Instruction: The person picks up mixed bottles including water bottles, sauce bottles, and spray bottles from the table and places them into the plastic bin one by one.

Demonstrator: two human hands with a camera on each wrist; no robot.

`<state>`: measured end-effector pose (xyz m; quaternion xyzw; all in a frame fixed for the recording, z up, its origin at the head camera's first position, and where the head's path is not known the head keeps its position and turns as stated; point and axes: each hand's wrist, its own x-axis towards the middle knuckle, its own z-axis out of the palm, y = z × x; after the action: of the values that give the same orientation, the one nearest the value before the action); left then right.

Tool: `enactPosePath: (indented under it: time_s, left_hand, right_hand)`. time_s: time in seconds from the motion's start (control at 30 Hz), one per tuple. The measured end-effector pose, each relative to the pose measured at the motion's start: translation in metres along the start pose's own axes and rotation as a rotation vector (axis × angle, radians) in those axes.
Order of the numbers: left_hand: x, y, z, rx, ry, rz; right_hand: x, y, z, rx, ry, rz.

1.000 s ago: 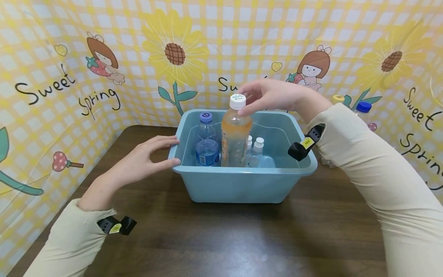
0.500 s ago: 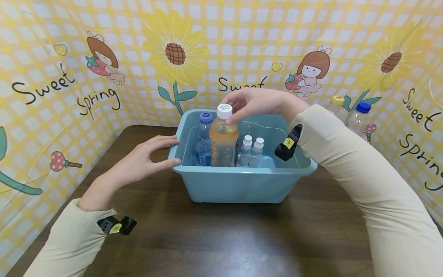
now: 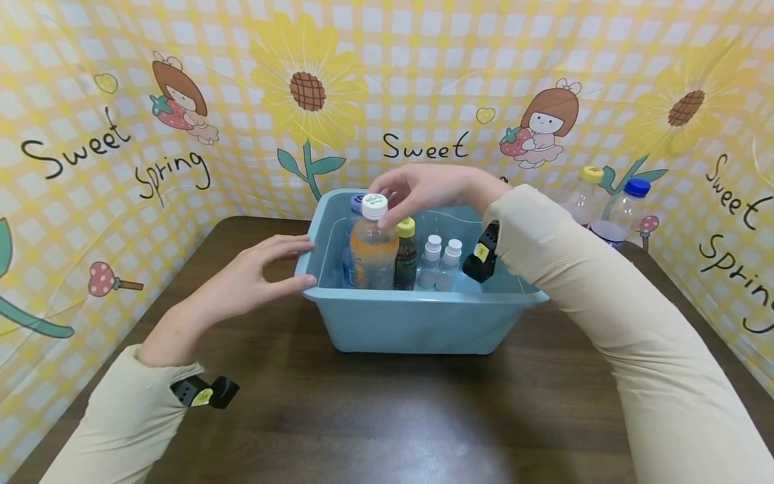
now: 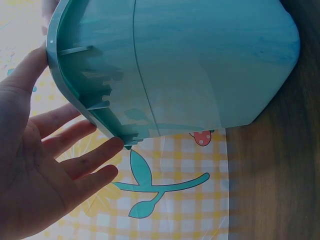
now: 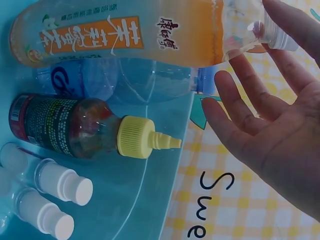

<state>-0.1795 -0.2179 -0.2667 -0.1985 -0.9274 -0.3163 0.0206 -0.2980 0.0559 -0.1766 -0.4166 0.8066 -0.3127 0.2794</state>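
Observation:
My right hand [image 3: 426,188] pinches the neck of an orange-labelled drink bottle [image 3: 375,252] with a white cap. The bottle stands upright inside the light-blue plastic tub [image 3: 417,326], partly in front of a clear bottle with a blue cap [image 5: 150,80]. To its right are a sauce bottle with a yellow nozzle cap [image 5: 137,137] and two small white-capped bottles [image 3: 432,259]. At the tub's left end, my left hand [image 3: 256,275] rests thumb and fingertips on the rim, fingers loosely extended. The bottle's base is hidden by the tub's front wall in the head view.
Behind my right forearm, a yellow-capped bottle [image 3: 589,185] and a blue-capped bottle [image 3: 631,202] stand on the right. The tub sits on a dark wooden table [image 3: 387,417]. A yellow checked cloth [image 3: 423,67] hangs at the back and sides.
My right hand has moved the drink bottle leftward and lower in the tub, towards the blue-capped bottle. The sauce bottle behind it has come into sight. My left hand has stayed on the rim.

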Motion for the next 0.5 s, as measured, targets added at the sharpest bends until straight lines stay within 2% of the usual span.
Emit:
enactPosePath:
  time_s: [0.23, 0.5]
  left_hand:
    - [0.0, 0.001, 0.0, 0.001, -0.003, 0.0]
    - [0.0, 0.002, -0.001, 0.002, -0.002, 0.003]
  right_hand:
    - [0.01, 0.005, 0.004, 0.028, -0.046, -0.026]
    - [0.019, 0.008, 0.007, 0.013, -0.058, -0.005]
